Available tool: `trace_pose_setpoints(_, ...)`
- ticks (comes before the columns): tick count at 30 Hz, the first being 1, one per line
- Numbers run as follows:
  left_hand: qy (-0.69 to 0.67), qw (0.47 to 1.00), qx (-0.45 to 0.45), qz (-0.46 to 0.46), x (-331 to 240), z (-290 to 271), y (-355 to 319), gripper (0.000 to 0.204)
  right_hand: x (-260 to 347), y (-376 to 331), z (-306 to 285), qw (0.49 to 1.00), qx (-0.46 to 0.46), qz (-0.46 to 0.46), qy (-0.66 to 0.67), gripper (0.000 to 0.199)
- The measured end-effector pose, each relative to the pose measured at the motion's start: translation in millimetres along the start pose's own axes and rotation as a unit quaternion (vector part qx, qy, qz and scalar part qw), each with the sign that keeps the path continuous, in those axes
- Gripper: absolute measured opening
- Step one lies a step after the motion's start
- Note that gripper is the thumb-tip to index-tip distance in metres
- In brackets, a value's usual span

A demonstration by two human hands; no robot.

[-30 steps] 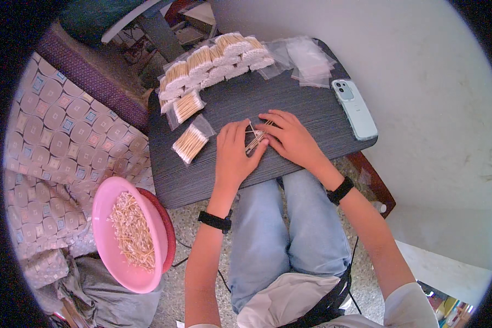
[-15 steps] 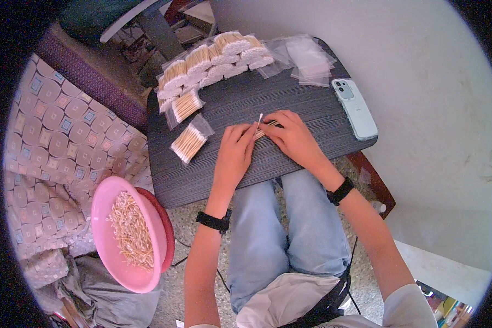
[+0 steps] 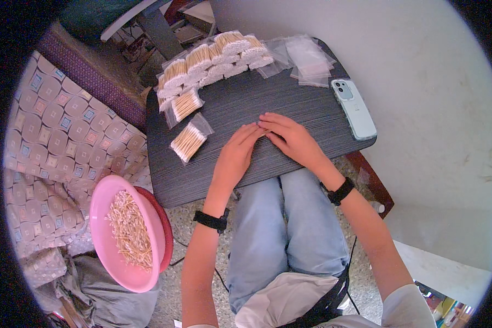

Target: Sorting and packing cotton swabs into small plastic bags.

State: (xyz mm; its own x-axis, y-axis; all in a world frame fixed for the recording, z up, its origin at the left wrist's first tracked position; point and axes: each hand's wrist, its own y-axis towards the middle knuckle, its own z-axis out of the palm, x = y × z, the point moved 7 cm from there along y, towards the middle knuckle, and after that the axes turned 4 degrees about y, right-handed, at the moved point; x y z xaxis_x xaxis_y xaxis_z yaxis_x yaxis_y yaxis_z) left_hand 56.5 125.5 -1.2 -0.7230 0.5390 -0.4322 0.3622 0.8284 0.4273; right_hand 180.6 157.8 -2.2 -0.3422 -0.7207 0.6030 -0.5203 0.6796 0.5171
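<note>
Head view: left hand (image 3: 236, 154) and right hand (image 3: 294, 138) laid flat, fingers extended, fingertips met on dark wood-grain tabletop (image 3: 290, 104); held item cannot be told. Clear cotton-swab packet (image 3: 189, 140) seen just left.

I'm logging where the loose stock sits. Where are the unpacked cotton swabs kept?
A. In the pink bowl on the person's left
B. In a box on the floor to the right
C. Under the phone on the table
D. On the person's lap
A: the loose cotton swabs lie heaped inside the pink bowl, left of the table beside the person's knees.
</note>
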Motion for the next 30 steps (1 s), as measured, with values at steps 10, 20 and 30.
trace_pose_setpoints(10, 0.017, 0.999, -0.011, -0.041, 2.1, -0.7, 0.2, 0.058, 0.1, 0.6, 1.0, 0.999, 0.004, 0.046, -0.012, 0.041)
trace_pose_setpoints(20, -0.019, 0.999, 0.022, -0.042, 4.0, 3.1, 2.0, 0.065, 13.2, 7.6, 24.2, 0.997, 0.080, -0.008, 0.015, 0.065)
trace_pose_setpoints(30, -0.012, 0.998, -0.038, -0.052, 3.2, -7.6, -0.8, 0.057, 20.6, 8.9, 17.9, 0.999, 0.042, 0.026, -0.014, 0.066)
